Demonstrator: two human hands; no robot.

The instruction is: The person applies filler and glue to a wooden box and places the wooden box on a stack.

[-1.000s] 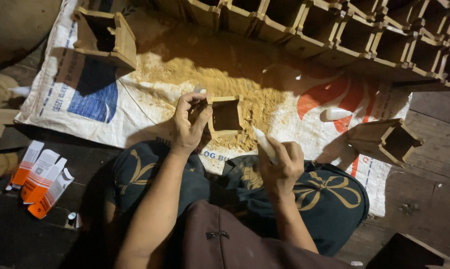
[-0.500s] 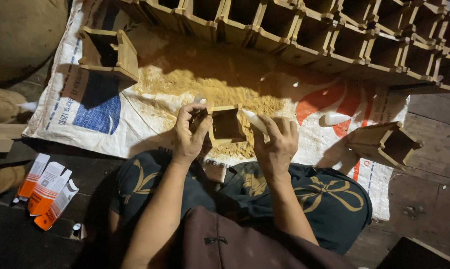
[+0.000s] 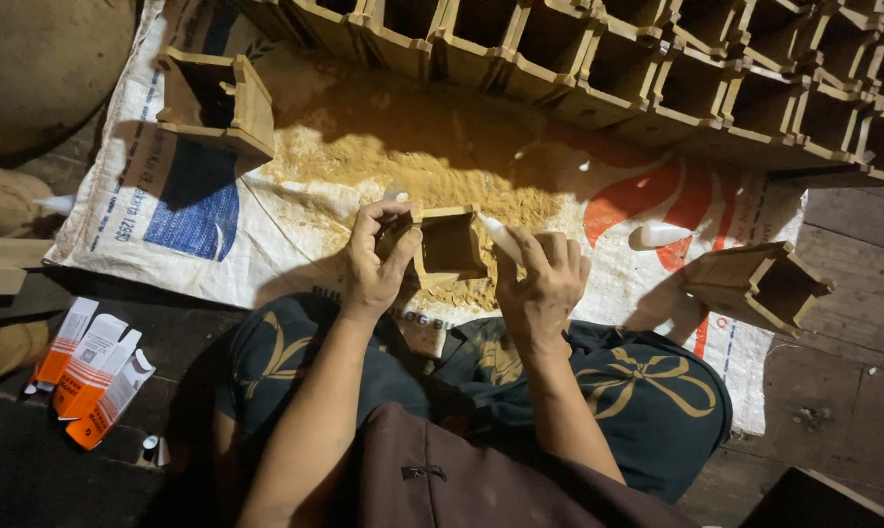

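Small wooden box (image 3: 449, 242) sits over the sawdust pile (image 3: 403, 181). Your left hand (image 3: 375, 262) pinches its side wall; your right hand (image 3: 540, 284) grips a white tube (image 3: 501, 237). Likely light, stiff; hold by walls.

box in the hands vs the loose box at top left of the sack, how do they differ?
The held box sits between the left hand and right hand; the top-left box lies untouched. The held box rests on the sawdust pile; the top-left box sits at the edge of the sack, mostly off the dust. The held box looks smaller in frame. Both are open, hollow wooden boxes.
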